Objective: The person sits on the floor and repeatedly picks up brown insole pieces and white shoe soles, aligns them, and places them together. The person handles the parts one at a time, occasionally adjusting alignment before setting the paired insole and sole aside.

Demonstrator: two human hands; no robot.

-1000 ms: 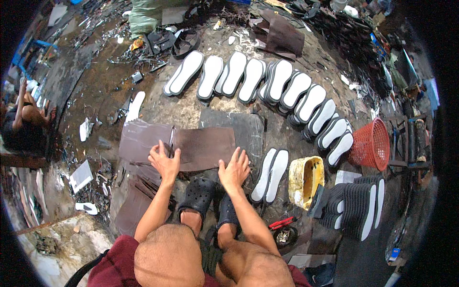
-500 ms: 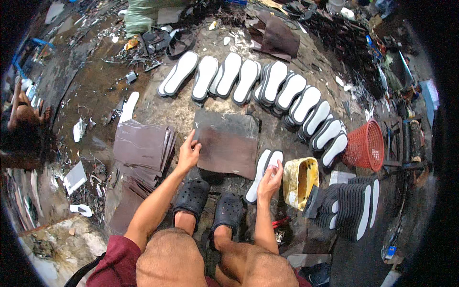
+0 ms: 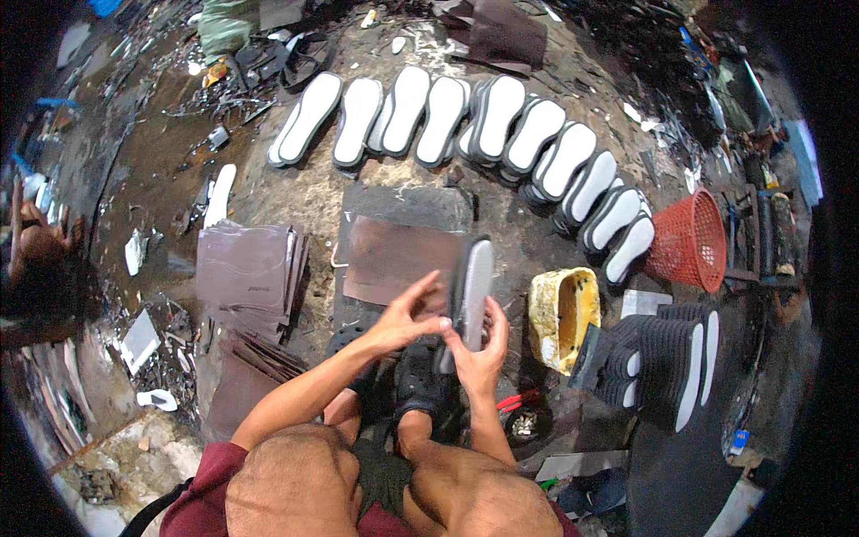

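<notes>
My right hand (image 3: 480, 360) grips a pair of shoe soles (image 3: 478, 288), white-faced with dark edges, held up on edge and slightly blurred. Just left of them is my left hand (image 3: 408, 322), its fingers spread and facing the soles; its thumb is close to my right thumb, and I cannot tell if it touches the soles. Below and beyond the hands, a brown sheet (image 3: 394, 261) lies on a dark square board (image 3: 403, 200).
Stacks of white-topped soles (image 3: 447, 121) curve across the far side to a red basket (image 3: 689, 240). At right stand a yellow glue-stained container (image 3: 553, 318) and more stacked soles (image 3: 667, 371). Brown sheets (image 3: 242, 268) pile at left. Red-handled tool (image 3: 519, 400) lies by my right forearm.
The soles have come up off the ground in my right hand, moved left and turned on edge. My left hand has left the brown sheet's edge and come over to them.
</notes>
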